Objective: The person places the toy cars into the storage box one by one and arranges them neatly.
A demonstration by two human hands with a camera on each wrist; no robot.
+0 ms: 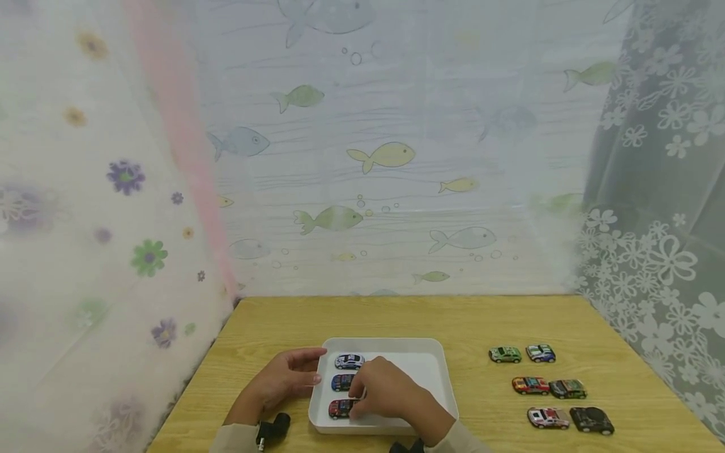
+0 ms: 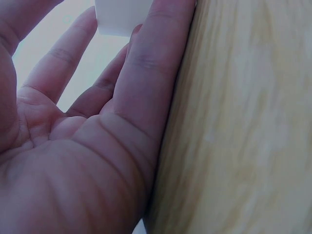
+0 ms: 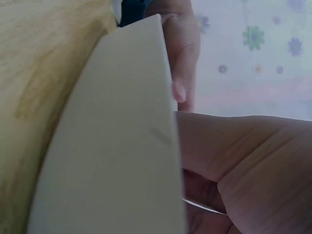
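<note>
Head view, lower left of frame: left hand (image 1: 283,380) lies on the wooden tabletop (image 1: 464,321) with fingers (image 1: 308,358) straight and loosely spread, tips touching the left wall of the white tray (image 1: 436,352). Holds nothing. In the left wrist view the palm (image 2: 73,146) is open, its edge down on the wood grain, and a corner of the tray (image 2: 119,17) shows at the top of frame past the fingertips.

Just below the left wrist, bottom edge of frame, a small black device (image 1: 273,429) on the tabletop.

Lower centre: tray sits flat near the front tabletop edge. Three toy cars in a column along its left side: white car (image 1: 348,361) at the back, blue car (image 1: 342,382) in the middle, red car (image 1: 340,409) nearest the front. Rest of the tray floor is bare white.

Right hand (image 1: 385,390) is over the tray, fingers curled down at the red and blue cars; it covers their right ends. Cannot tell whether it pinches a car or only touches it. Right wrist view shows only the tray wall (image 3: 122,146) close up, the hand's heel (image 3: 243,165) behind it, and the left hand's fingers (image 3: 183,58) at the top; fingertips are hidden.

Lower right: six toy cars on the tabletop in three pairs, well apart from the tray. Back pair green car (image 1: 505,355) and white-blue car (image 1: 540,353); middle pair red-yellow car (image 1: 530,385) and dark green car (image 1: 567,389); front pair white-red car (image 1: 547,418) and black car (image 1: 591,420).
</note>
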